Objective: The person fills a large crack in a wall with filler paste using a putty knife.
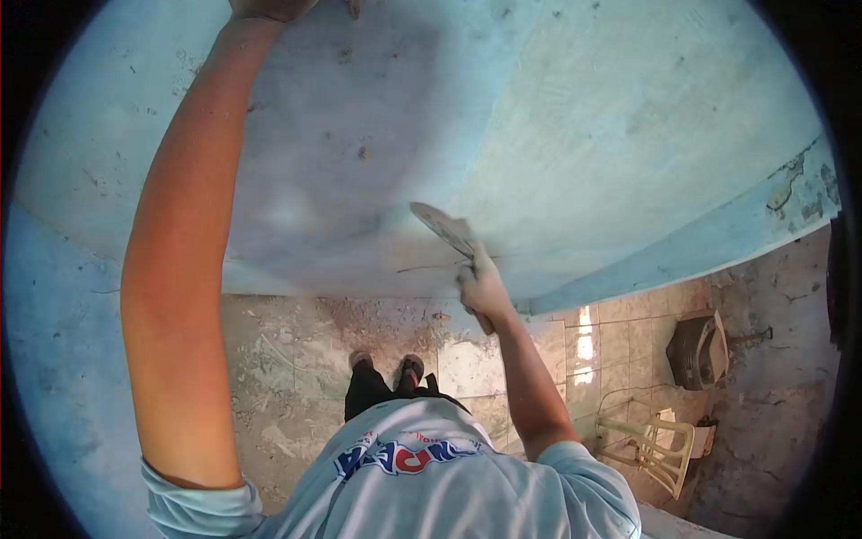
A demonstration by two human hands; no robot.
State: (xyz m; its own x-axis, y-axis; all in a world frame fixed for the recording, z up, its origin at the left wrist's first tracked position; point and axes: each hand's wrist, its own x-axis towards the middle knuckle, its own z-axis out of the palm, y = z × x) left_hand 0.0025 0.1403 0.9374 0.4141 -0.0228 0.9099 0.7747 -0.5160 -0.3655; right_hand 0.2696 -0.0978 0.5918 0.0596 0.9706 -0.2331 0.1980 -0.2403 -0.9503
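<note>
My right hand (485, 287) is closed around the handle of a scraper (442, 226), whose broad flat blade points up and to the left, close against the painted wall (359, 108). The blade is smeared with pale dust or filler, and my fingers look dusted too. Below the blade a thin dark crack runs across the wall. My left arm stretches far up the wall, and only the lower part of my left hand (274, 7) shows at the top edge; its fingers are cut off by the frame.
Dusty tiles and debris cover the floor (287, 359) around my feet. To the right lie a yellowish metal-framed chair (669, 454) and a dark brown container (696, 350). A ledge (628, 274) with peeling paint juts out along the right.
</note>
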